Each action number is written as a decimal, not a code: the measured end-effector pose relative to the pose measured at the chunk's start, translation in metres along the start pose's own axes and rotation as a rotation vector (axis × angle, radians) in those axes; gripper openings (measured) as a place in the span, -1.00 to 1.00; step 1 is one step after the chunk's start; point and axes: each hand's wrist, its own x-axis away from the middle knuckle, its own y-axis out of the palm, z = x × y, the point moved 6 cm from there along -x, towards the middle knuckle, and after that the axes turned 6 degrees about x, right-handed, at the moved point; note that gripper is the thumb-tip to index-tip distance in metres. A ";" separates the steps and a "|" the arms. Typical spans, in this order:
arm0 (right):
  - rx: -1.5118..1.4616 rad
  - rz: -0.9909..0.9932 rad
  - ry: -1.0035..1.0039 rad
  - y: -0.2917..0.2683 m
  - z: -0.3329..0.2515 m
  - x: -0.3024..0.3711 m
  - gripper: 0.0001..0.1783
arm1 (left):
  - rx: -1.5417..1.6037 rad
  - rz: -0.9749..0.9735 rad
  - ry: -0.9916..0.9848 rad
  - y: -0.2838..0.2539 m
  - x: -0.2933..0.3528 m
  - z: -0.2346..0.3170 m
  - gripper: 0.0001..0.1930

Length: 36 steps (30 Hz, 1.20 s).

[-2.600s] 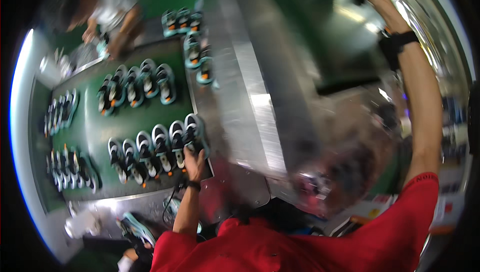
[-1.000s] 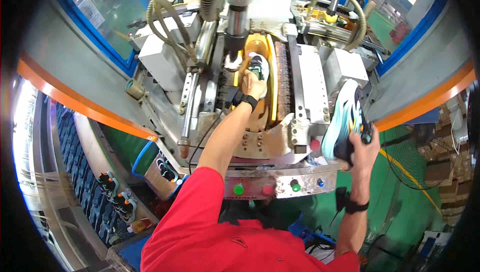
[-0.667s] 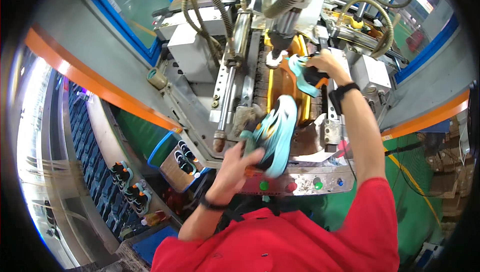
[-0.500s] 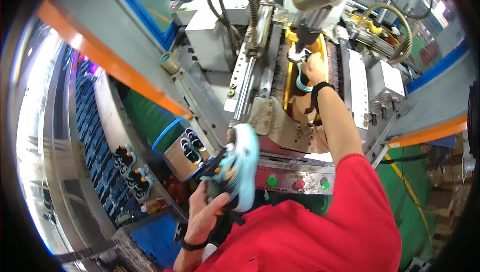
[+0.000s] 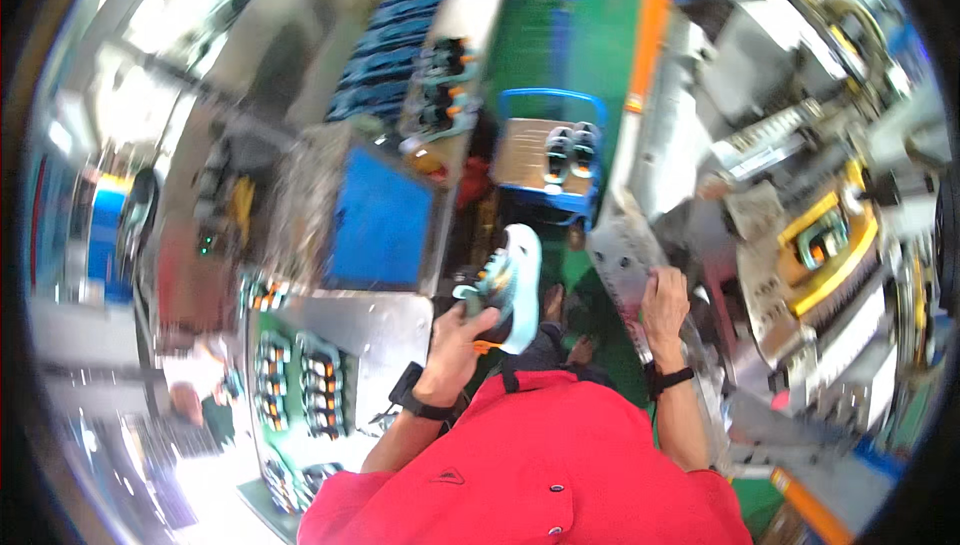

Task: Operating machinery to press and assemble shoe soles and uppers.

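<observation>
Sneaker (image 5: 518,290), pale sole edge, dark collar, touch of orange at the heel end. Head view, sole view available: hangs in the air before the red shirt (image 5: 510,445), between the metal-surfaced tabletop (image 5: 398,337) at left and the machine edge (image 5: 622,250) at right. Points toe-outward, away from the body, sole side turned rightward.

Left hand (image 5: 458,343): wrapped around the dark heel end, thumb across the upper, pinching the sneaker with no second support. Right hand (image 5: 664,307): fingers bent and close together, beside the machine edge; nothing visible in the grasp. Contact with metal or palm closure: cannot tell.

Surroundings: beyond the toe, blue cart (image 5: 552,95) bearing a pair of shoes (image 5: 570,153). Far right, yellow-rimmed fixture (image 5: 870,230) with another shoe (image 5: 826,243) inside. Lower left, rows of shoes (image 5: 322,390). Considerable blur toward the rim.

Risks, by judgement: drop to the green floor (image 5: 530,20), from a one-handed hold at one end only; scuffing of the pale sole, from a sideways swing into the tabletop corner; scraped or bumped right knuckles, from closeness to the machine edge during a fast body turn.
</observation>
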 end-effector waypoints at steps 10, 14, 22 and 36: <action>-0.221 0.047 -0.042 0.063 0.004 -0.009 -0.88 | 0.323 0.517 0.038 -0.191 0.085 -0.037 -0.69; -0.605 0.021 -0.454 0.007 -0.205 -0.122 -0.89 | 0.472 0.693 0.273 -0.310 0.093 -0.026 -0.76; -0.493 -0.196 -1.207 -0.067 -0.732 -0.150 -0.63 | 0.492 0.999 0.506 -0.589 0.049 0.021 -0.74; 0.230 -0.665 -1.366 0.051 -1.049 -0.151 -0.11 | -0.249 1.432 0.698 -0.836 -0.012 0.092 -0.68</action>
